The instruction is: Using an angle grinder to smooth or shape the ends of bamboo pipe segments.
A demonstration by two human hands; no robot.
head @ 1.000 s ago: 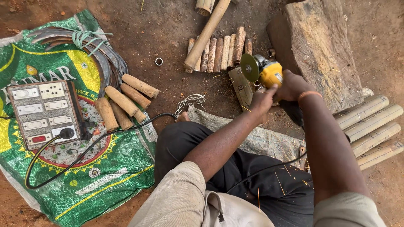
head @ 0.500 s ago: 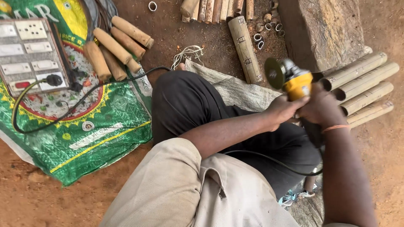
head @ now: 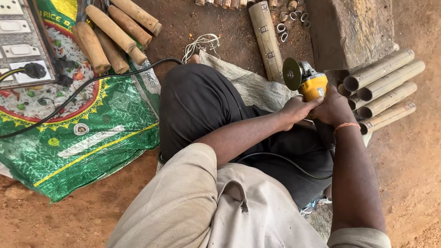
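Since a second ago, both hands brought the yellow angle grinder (head: 311, 82) from the wood block (head: 351, 30) toward the lap; left hand (head: 296, 110) and right hand (head: 334, 109) wrap its body, grey disc upright.

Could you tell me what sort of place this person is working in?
Probably an informal outdoor workshop on bare earth: both hands, left and right, grip a yellow angle grinder, cut bamboo tubes are stacked beside a wooden block.

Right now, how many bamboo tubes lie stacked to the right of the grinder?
4 bamboo tubes, side by side beyond the right hand, below the stone block; more may be hidden beneath.
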